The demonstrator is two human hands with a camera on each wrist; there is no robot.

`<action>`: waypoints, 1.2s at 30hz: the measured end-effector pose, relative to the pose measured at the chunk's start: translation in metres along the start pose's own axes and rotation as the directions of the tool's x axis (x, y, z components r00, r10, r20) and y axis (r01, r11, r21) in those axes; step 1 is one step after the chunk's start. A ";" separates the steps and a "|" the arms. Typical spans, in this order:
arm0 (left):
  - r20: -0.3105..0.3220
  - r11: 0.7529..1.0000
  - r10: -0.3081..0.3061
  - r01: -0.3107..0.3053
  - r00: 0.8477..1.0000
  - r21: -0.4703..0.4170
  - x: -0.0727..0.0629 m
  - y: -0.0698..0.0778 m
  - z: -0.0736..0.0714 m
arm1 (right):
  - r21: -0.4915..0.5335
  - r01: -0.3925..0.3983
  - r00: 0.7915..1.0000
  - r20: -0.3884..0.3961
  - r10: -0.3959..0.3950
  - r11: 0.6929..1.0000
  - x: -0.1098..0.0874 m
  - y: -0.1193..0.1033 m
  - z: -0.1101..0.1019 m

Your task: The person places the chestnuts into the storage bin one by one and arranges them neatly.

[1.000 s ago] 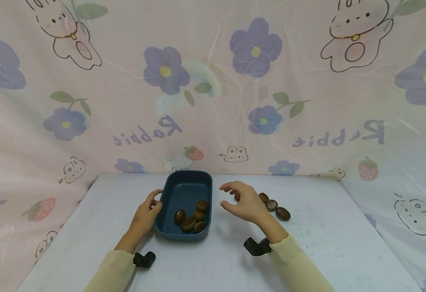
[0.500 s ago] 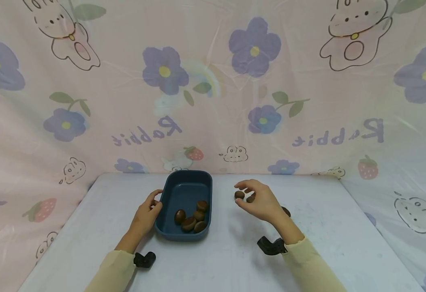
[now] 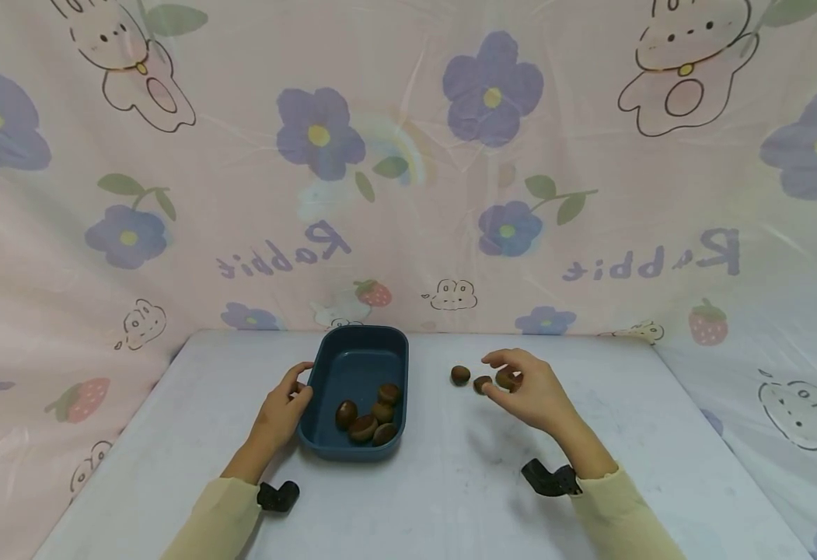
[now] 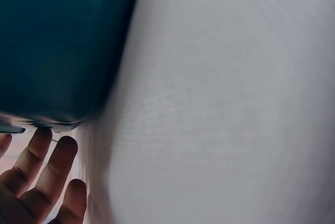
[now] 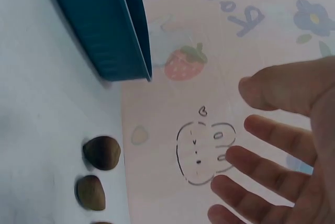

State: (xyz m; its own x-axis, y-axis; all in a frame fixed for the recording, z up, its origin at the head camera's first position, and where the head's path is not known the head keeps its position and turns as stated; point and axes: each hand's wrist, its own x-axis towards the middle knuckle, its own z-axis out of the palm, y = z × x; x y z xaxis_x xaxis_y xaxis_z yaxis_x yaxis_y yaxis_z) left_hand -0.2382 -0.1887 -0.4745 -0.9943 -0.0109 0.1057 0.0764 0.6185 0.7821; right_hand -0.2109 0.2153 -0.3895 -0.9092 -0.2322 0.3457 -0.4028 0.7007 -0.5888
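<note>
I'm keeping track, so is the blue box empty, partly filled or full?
Partly filled: five chestnuts lie toward the near end of the blue box, while its far end is bare.

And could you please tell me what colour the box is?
The box is dark blue, verging on teal; the head view shows it best.

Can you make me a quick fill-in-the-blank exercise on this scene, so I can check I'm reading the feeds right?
1. Inside the box, ____ chestnuts are visible.
2. The hand nearest the box is the person's ____ one.
3. In the head view, the loose chestnuts lie to the box's ____ side.
4. The mirrored word printed on the backdrop is ____.

Missing words: five; left; right; Rabbit.
</note>
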 end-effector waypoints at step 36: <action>0.014 1.000 -0.005 0.006 1.000 -0.003 0.001 -0.001 -0.001 | -0.158 -0.183 0.979 0.058 0.195 0.970 -0.034 0.071 -0.027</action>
State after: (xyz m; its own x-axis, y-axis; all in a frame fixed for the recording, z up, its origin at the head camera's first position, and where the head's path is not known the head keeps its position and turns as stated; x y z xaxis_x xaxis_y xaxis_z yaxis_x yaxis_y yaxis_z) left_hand -0.2394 -0.1905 -0.4746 -0.9957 -0.0036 0.0931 0.0711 0.6157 0.7848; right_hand -0.2059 0.2910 -0.4227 -0.9747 -0.1301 0.1817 -0.2074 0.8292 -0.5191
